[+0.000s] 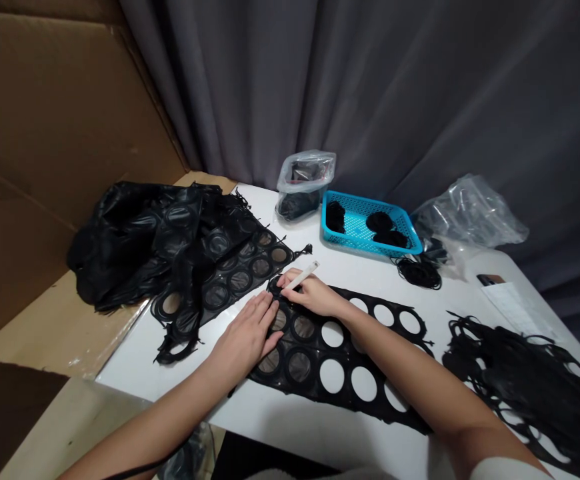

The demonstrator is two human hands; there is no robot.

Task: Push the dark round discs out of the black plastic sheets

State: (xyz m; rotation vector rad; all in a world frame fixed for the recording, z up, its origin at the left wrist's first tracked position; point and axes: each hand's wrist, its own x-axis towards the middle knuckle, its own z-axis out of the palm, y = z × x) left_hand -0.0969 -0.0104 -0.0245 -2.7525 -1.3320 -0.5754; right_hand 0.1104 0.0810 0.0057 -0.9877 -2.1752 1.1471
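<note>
A black sheet with rows of round holes (323, 393) lies flat on the white table, some of its rings covered by dark sheer material and others showing the white tabletop. My left hand (253, 330) rests flat on the sheet's left end, fingers stretched out. In my right hand (310, 292) is a slim white tool (301, 275), shaped like a craft knife's handle. Its working tip is hidden by the fingers, which are down at the sheet's upper left corner, just beyond the left fingertips.
A crumpled pile of black ringed material (140, 247) lies at left, beside a cardboard box (45, 120). A blue basket (360, 247) with black cord bundles and a plastic bag (300, 190) stand behind. More black ringed pieces (535, 380) lie right. A grey curtain (395, 87) hangs behind.
</note>
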